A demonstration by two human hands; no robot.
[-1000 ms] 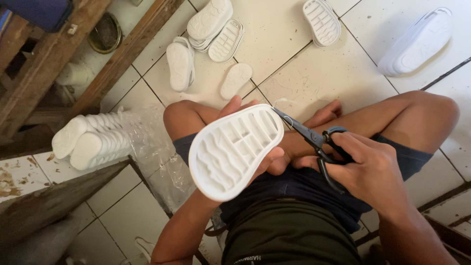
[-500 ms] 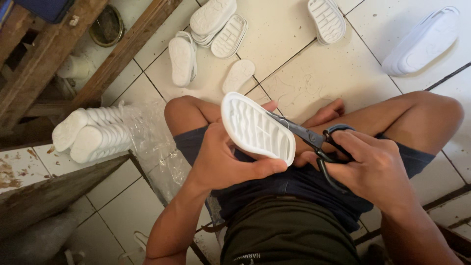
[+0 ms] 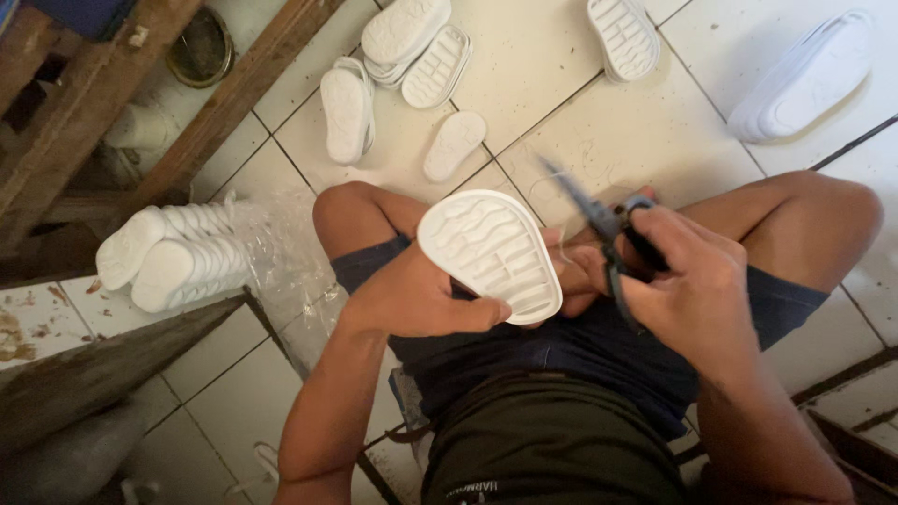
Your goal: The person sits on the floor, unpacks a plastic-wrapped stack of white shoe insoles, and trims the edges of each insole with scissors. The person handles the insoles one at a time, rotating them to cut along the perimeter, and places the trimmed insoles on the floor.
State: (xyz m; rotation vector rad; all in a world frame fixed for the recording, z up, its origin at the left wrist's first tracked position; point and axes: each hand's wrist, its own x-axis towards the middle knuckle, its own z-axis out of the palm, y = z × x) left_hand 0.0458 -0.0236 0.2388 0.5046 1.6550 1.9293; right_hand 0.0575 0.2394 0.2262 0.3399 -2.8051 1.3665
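Left hand: the left hand (image 3: pixel 412 299) is clamped on a white shoe sole (image 3: pixel 489 254), thumb along the near edge, fingers tucked out of sight beneath.
Sole: tread side up, ribbed and oval, tilted a touch, held over the lap between the two knees.
Right hand: the right hand (image 3: pixel 697 295) is curled tight round the dark handles of a pair of scissors (image 3: pixel 603 229).
Scissors: blades blurred, pointing up and away to the left, their tips above the floor tiles, just beside the sole's far right edge; cannot tell whether blade meets sole.
Lap: dark blue shorts (image 3: pixel 561 351) below both hands, bare legs folded either side.
Floor beyond the knees: loose white soles (image 3: pixel 412 47) scattered on the pale tiled floor (image 3: pixel 533 84), some stacked; one more sole (image 3: pixel 624 36) at the top edge, and a larger white piece (image 3: pixel 804 79) far right.
Left of the person: a row of white soles in clear plastic wrap (image 3: pixel 173 252), lying near the left knee.
Far left: wooden beams (image 3: pixel 84 122) crossing on a slant, with a round metal tin (image 3: pixel 199 47) behind them.
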